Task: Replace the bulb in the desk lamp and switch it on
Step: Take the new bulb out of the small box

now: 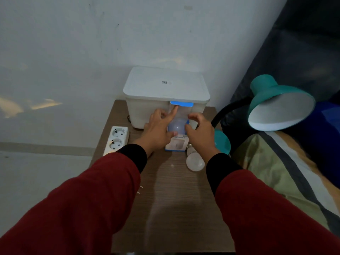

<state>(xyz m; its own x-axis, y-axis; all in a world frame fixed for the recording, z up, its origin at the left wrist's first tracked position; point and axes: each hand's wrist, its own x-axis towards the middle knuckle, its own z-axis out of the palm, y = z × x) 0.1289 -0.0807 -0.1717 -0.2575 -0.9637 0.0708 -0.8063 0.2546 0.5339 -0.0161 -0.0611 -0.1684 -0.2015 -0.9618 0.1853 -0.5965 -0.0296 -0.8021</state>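
Note:
A teal desk lamp has its shade (281, 107) tilted toward me at the right, with no bulb visible inside. Its black gooseneck (227, 110) curves down to a teal base (222, 142). One white bulb (195, 161) lies on the wooden table (174, 199). A second, bluish-white bulb (177, 127) stands between my hands on a small white-and-blue carton (176, 145). My left hand (158, 130) points its index finger at the front of the white storage box (165, 85), just under the blue latch (181, 103). My right hand (200, 134) hovers by the bulb, fingers loosely curled.
A white power strip (116, 139) with empty sockets lies at the table's left edge. Two small metal prongs (140, 189) show beside my left sleeve. A bed with a striped blanket (287, 172) borders the table on the right. The wall stands right behind the box.

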